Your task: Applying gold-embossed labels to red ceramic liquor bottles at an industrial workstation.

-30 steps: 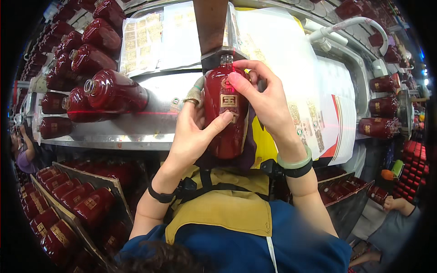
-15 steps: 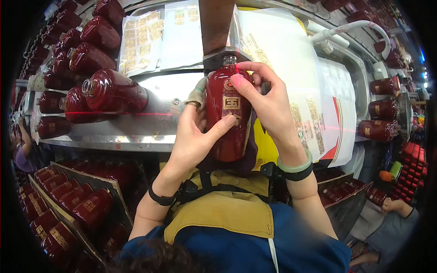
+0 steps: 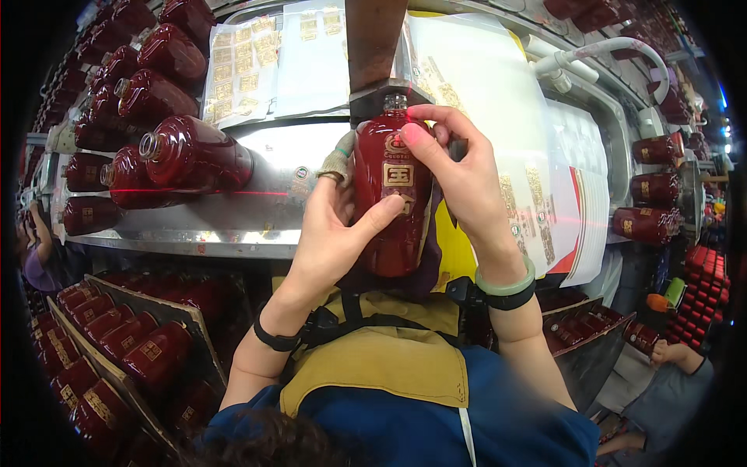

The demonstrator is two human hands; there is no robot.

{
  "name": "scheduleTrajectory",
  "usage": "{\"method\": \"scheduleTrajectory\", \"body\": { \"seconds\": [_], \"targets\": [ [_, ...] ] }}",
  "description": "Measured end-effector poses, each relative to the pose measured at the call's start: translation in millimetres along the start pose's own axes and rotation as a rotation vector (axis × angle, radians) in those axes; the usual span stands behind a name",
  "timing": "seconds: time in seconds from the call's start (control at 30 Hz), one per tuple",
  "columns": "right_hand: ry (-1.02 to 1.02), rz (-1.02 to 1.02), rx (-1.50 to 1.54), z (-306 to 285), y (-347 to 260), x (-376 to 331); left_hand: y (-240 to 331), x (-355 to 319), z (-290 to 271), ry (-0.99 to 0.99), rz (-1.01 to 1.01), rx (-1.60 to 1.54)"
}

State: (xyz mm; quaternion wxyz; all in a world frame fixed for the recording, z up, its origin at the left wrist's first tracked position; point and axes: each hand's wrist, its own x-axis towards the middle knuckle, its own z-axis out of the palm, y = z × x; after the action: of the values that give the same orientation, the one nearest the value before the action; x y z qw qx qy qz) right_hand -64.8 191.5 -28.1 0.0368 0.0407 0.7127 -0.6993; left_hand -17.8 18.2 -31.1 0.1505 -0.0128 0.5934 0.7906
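My left hand (image 3: 331, 233) is clamped on the red bottle (image 3: 389, 245), its thumb lying across the lower gold mark and its fingers, partly in a knitted covering (image 3: 334, 165), along the left side. My right hand (image 3: 464, 167) is at the bottle's right shoulder, thumb and forefinger slightly apart; I cannot tell whether they grip anything.

Little differs from a second ago: both hands keep the same places on the bottle, but more of the round shoulder emblem (image 3: 394, 145) now shows beside my right thumb. The whole view has slid slightly, the bottle sitting a touch farther right in it.

The bottle is straight in front of me, over a dark purple cloth (image 3: 429, 270) at the bench edge. Its neck points away from me and its base toward my body, the long axis running nearly straight out from my waist. The gold square label (image 3: 398, 174) faces up at me. The neck ends just beside the foot of a brown post (image 3: 375, 43).

To my left, other red bottles (image 3: 202, 152) lie on the metal bench (image 3: 268, 214), with sheets of gold stickers (image 3: 243, 70) beyond. To my right are white sheets (image 3: 486, 86). Farther out, at lower right, another person's hand (image 3: 669, 352) is at a dark red bottle (image 3: 641, 336).
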Motion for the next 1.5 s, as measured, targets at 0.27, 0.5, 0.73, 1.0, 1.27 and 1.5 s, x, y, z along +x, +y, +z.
{"method": "scheduleTrajectory", "body": {
  "seconds": [0.27, 0.5, 0.73, 1.0, 1.27, 1.5],
  "targets": [
    [0.005, -0.015, 0.0, -0.5, 1.8, -0.6, -2.6, 7.8, 1.7, 0.057, 0.048, -0.084],
    [0.01, -0.015, -0.031, -1.0, 2.0, 0.0, -4.4, 8.2, 2.5, 0.07, 0.055, -0.08],
    [-0.014, -0.01, 0.032, -1.5, 1.5, 0.3, -4.1, 8.4, 1.7, 0.072, 0.04, -0.073],
    [-0.026, 0.084, 0.082, -6.4, -3.2, -7.6, -4.1, 8.7, 2.2, 0.084, 0.044, -0.1],
    [-0.014, 0.059, 0.084, -3.9, 5.0, -7.5, -5.4, 9.0, 2.5, 0.075, 0.042, -0.095],
    [-0.055, -0.008, 0.068, -19.6, -6.6, -0.3, -2.9, 9.8, 6.0, 0.079, 0.059, -0.125]
  ]
}}
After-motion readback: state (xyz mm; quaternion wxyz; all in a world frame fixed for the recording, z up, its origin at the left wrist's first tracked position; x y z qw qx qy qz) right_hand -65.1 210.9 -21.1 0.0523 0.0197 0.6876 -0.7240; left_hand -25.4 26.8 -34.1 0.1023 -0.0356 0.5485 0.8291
